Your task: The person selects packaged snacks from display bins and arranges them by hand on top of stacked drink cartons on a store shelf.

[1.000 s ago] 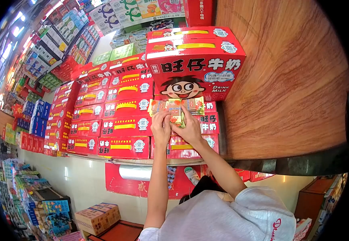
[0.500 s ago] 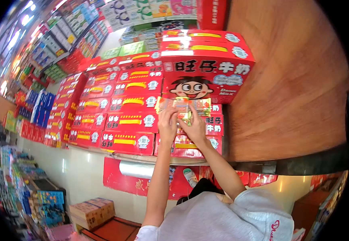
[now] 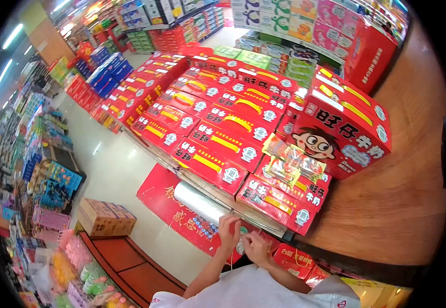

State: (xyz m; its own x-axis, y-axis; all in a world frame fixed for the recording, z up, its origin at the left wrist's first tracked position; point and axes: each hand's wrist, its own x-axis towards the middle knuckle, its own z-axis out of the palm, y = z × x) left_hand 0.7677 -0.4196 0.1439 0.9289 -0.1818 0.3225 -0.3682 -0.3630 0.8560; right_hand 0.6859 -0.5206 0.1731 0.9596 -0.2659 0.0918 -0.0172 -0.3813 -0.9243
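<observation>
My left hand is raised in front of my body, just short of the near edge of the stacked cartons. Its fingers are loosely bent, with nothing visible in them. Close beside it on the right, my right hand has half-curled fingers, and I see nothing held there either. Beyond both hands, several small yellow-and-red snack packets lie in a pile on the red milk cartons. An upright milk carton with a cartoon face stands right behind the packets.
Rows of red milk cartons with yellow handles spread ahead and left. A brown wooden surface lies to the right. Below left are a red mat, a silvery roll and a cardboard box. Stocked shelves line the left.
My hands have left the snack packets, which now lie on the cartons, and drawn back toward my body. The view has turned, showing more of the aisle on the left.
</observation>
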